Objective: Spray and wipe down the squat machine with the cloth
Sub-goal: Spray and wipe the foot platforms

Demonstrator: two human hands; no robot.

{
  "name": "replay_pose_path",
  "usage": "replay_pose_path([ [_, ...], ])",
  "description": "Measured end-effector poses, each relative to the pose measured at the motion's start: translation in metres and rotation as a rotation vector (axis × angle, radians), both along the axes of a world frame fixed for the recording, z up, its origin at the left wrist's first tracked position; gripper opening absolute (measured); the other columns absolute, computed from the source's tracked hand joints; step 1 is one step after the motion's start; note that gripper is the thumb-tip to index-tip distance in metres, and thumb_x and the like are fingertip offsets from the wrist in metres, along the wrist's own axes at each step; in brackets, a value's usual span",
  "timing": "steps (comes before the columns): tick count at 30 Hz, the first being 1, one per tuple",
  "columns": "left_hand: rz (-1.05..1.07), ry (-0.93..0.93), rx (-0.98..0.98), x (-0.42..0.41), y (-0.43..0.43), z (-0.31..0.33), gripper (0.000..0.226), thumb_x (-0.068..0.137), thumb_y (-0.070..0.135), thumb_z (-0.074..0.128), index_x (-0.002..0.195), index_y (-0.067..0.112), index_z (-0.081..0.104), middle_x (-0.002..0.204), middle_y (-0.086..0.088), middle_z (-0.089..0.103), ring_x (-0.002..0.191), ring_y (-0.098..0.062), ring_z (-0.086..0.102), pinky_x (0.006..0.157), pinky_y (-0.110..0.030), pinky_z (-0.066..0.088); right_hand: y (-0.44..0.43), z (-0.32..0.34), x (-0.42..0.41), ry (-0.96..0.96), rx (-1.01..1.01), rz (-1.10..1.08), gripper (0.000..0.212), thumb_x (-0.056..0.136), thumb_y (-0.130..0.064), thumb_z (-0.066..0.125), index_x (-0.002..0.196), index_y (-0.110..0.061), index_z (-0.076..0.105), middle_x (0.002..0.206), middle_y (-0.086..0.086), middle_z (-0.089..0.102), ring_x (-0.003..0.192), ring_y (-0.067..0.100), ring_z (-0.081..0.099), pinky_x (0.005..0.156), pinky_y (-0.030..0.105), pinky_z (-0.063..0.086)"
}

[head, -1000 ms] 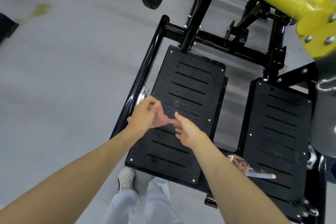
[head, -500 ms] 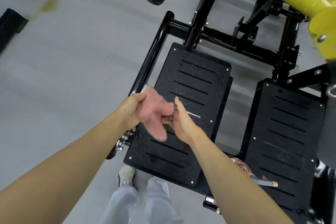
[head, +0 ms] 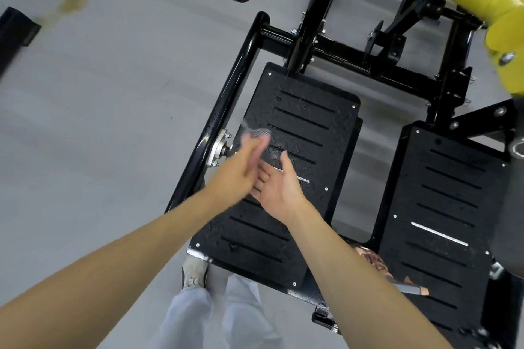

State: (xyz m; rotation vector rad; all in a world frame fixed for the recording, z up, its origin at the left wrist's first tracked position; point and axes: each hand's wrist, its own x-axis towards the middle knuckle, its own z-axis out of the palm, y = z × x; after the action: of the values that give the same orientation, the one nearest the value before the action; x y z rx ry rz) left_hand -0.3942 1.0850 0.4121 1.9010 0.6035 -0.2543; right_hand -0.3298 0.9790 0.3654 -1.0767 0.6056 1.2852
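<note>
A person is standing at a black and yellow squat machine (head: pixel 340 48), both hands hovering over the middle of its left footplate (head: pixel 306 122). The right hand (head: pixel 279 190) is lying open, palm up, holding nothing. The left hand (head: pixel 241 167) is crossing just above it, nearer the plate's left edge and motion-blurred, so its grip cannot be told. A grey smear (head: pixel 256 132) is showing at its fingertips. The cloth cannot be made out. The plate's long axis is running straight away from the person, directly beneath both hands.
</note>
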Motion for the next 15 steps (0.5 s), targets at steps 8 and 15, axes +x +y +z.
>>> replay_pose_path([
  [8, 0.331, -0.075, 0.211, -0.027, -0.020, -0.013, 0.032, 0.088, -0.011, 0.043, 0.108, 0.010, 0.058, 0.096, -0.002, 0.064, 0.088, -0.015, 0.065, 0.068, -0.019, 0.051, -0.014, 0.002, 0.012, 0.165, 0.026, -0.363, 0.087, 0.084, -0.080, 0.018, 0.107, -0.012, 0.068, 0.111, 0.016, 0.067, 0.106, 0.034, 0.060, 0.090, 0.047, 0.048],
  [15, 0.361, 0.362, -0.408, -0.012, 0.016, -0.010, 0.067, 0.087, 0.063, 0.047, 0.138, 0.019, 0.046, 0.131, 0.009, 0.048, 0.118, -0.010, 0.045, 0.110, -0.037, 0.026, -0.024, 0.001, 0.012, 0.233, 0.028, -0.224, 0.108, 0.072, -0.089, 0.011, 0.127, -0.009, 0.057, 0.122, 0.020, 0.062, 0.115, 0.039, 0.056, 0.093, 0.054, 0.044],
])
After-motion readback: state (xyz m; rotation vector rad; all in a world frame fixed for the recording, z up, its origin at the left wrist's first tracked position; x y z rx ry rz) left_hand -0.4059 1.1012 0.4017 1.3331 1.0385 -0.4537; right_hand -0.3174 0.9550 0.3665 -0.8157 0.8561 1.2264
